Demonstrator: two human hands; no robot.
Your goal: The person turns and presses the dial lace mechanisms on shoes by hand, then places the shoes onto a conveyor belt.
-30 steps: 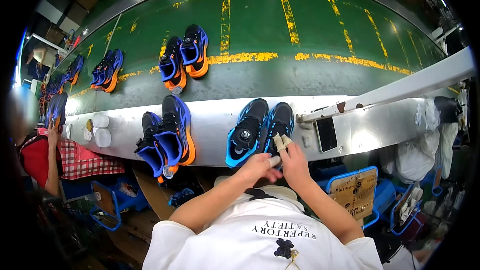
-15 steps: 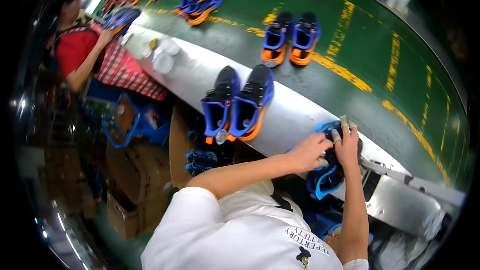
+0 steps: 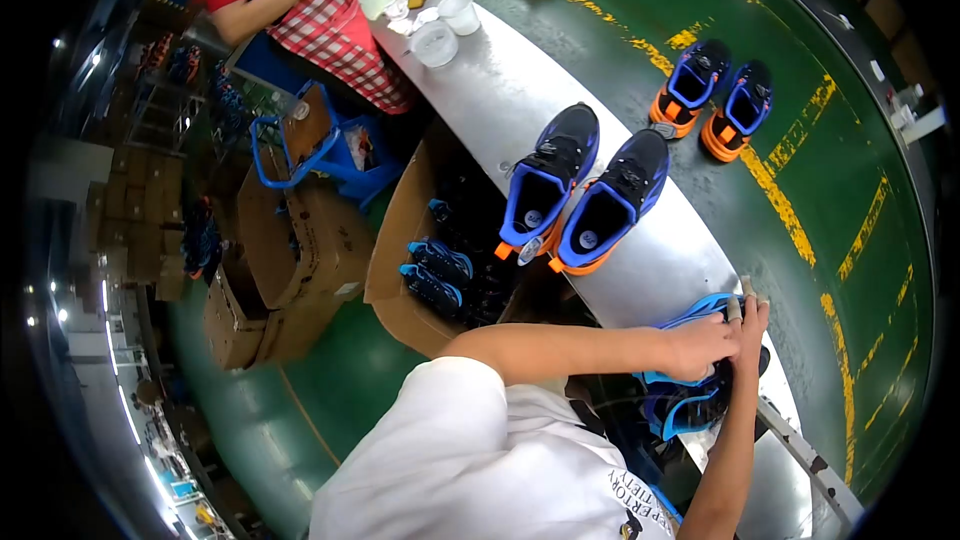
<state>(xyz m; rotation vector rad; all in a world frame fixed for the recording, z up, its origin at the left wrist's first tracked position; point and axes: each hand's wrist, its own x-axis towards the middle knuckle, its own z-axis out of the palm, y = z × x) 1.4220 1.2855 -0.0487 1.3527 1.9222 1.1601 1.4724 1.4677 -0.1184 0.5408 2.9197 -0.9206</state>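
At the right part of the metal table, both hands are over dark sports shoes with light-blue trim (image 3: 688,412), whose open collars face me. My left hand (image 3: 702,345) is closed, its fingers curled against the upper of one shoe; whatever is pinched in them is hidden. Touching it, my right hand (image 3: 748,332) grips the same shoe from the right, its covered fingertips reaching over the upper. Much of that shoe is behind the hands. A pair of black, blue and orange sports shoes (image 3: 610,202) stands further along the tabletop, heels towards me.
On the metal table (image 3: 500,90) are clear plastic cups (image 3: 435,43). Beyond it another orange-soled pair (image 3: 742,110) stands on a green surface with yellow lines. Below, a carton (image 3: 392,270) holds several shoes. A co-worker in a checked apron (image 3: 335,45) is at upper left.
The view has turned left, so the table and shoes appear further right and more of the carton shows. Both hands stay on the light-blue-trimmed shoe; my left hand now lies closer against my right.
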